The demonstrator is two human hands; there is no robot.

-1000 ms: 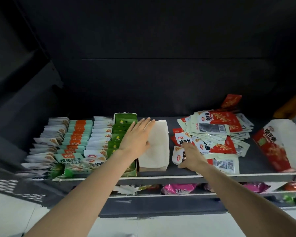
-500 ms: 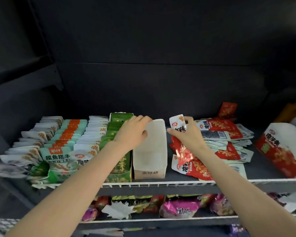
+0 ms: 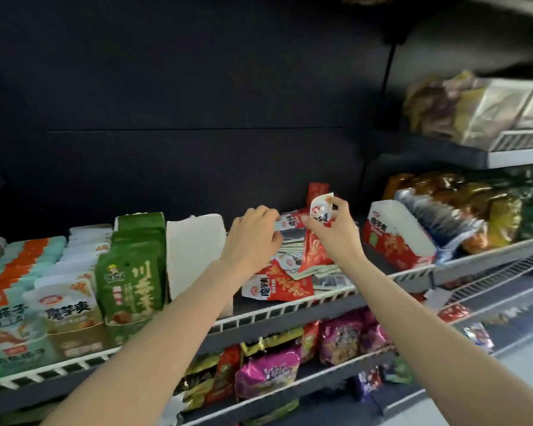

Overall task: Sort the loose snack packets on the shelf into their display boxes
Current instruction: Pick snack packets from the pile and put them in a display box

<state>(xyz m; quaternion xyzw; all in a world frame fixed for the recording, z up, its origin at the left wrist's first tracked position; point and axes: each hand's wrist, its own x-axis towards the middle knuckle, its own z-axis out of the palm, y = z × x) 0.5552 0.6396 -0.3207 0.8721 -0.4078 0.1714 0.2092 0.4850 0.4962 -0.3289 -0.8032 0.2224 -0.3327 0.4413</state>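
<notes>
While both bare arms reach forward over the dark shelf with the white wire front rail (image 3: pixel 293 307), the right hand (image 3: pixel 333 233) is raised above the pile and pinches a small red and white foil snack packet (image 3: pixel 316 238) near its top, thumb on one side and curled fingers on the other, so that the packet hangs down from the hand. The left hand (image 3: pixel 253 238) is just beside it, with its fingers bent down onto the heap of loose red and white snack packets (image 3: pixel 285 282); its fingertips touch a packet at the back of the heap, but I cannot tell if they really hold it. The heap lies flat on the shelf between two boxes. To its left stands an open white cardboard display box (image 3: pixel 194 250), and the left forearm passes in front of the box's right side. To the right of the heap stands a red and white cardboard display box (image 3: pixel 394 238), tilted and partly filled with packets that stand in a row. Further left on the same shelf there is a green display box of green packets (image 3: pixel 133 272), then rows of white packets (image 3: pixel 71 299) and teal and orange packets (image 3: pixel 16 272), all standing upright. On the lower shelf (image 3: pixel 290 392) lie pink and purple snack bags (image 3: pixel 268 372).
</notes>
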